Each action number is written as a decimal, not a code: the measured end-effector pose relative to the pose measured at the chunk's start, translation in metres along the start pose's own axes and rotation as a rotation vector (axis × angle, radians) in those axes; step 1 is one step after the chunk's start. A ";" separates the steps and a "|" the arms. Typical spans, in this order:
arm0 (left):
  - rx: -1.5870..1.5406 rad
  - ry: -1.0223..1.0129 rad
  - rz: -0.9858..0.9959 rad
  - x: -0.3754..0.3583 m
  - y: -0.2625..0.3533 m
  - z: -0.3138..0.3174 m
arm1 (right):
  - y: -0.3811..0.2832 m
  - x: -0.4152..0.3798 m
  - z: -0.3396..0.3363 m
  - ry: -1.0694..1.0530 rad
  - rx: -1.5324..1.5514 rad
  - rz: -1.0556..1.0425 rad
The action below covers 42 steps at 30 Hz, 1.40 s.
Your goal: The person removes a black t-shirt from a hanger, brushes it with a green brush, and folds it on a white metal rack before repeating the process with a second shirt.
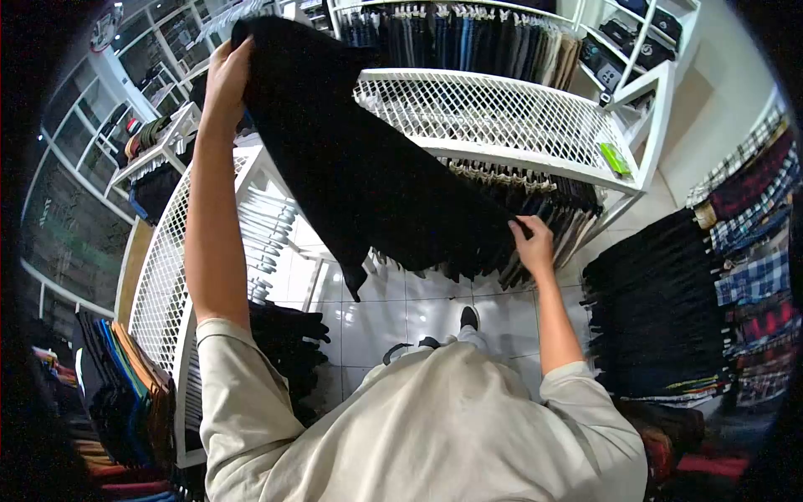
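Observation:
A plain black garment [360, 159] hangs stretched between my two hands, in the air ahead of me. My left hand [228, 77], raised high on the left, is closed around its upper corner. Lower down on the right, my right hand [533, 243] pinches the opposite end between thumb and fingers. A narrow part of the cloth dangles at the lower middle, over the tiled floor. Whether it is a shirt or trousers I cannot tell. The cloth covers part of the white mesh-topped rack [493, 105] behind it.
Trousers [468, 42] hang in a row at the back. A bright green item [615, 159] lies on the rack's right end. Dark clothes [661, 309] and checked shirts [753, 276] hang at the right. On the left are another mesh-topped rack [159, 276], white hangers [266, 226] and folded garments [125, 376].

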State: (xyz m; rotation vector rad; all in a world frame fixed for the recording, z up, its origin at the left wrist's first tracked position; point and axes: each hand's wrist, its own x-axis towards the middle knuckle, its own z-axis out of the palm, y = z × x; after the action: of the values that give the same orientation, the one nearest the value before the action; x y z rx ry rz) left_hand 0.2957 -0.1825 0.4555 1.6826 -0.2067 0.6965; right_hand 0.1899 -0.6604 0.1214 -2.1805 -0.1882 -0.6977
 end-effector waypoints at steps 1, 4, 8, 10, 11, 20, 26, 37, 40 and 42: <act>0.022 0.029 -0.020 0.003 -0.009 -0.005 | -0.008 0.006 -0.018 -0.018 0.025 0.060; -0.021 0.002 -0.052 0.002 -0.032 -0.014 | 0.032 0.025 -0.054 -0.040 0.108 0.126; -0.076 0.033 0.073 0.003 -0.092 -0.024 | 0.039 0.063 -0.117 0.022 0.288 0.198; -0.007 0.008 0.042 -0.012 -0.095 -0.027 | 0.033 0.078 -0.137 0.122 0.461 0.215; 0.013 0.025 0.065 -0.019 -0.096 -0.023 | 0.036 0.084 -0.146 0.164 0.544 0.218; 0.004 0.342 0.348 0.000 -0.090 0.023 | -0.022 0.144 -0.171 0.641 0.222 -0.043; 0.665 0.532 0.458 0.080 -0.047 0.059 | -0.029 0.240 -0.204 0.777 -0.001 -0.213; 0.662 0.049 0.250 0.350 -0.227 0.217 | 0.153 0.515 -0.146 0.342 -0.016 0.095; 0.404 0.041 0.065 0.318 -0.304 0.264 | 0.219 0.514 -0.091 0.300 -0.086 0.140; 0.214 -0.010 -0.097 0.286 -0.348 0.280 | 0.254 0.499 -0.069 0.176 -0.127 0.193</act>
State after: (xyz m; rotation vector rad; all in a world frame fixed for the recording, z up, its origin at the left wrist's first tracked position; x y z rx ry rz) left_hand 0.7910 -0.2935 0.3008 1.8870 -0.0582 0.6549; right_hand 0.6683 -0.9265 0.2572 -2.2066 0.1600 -0.8033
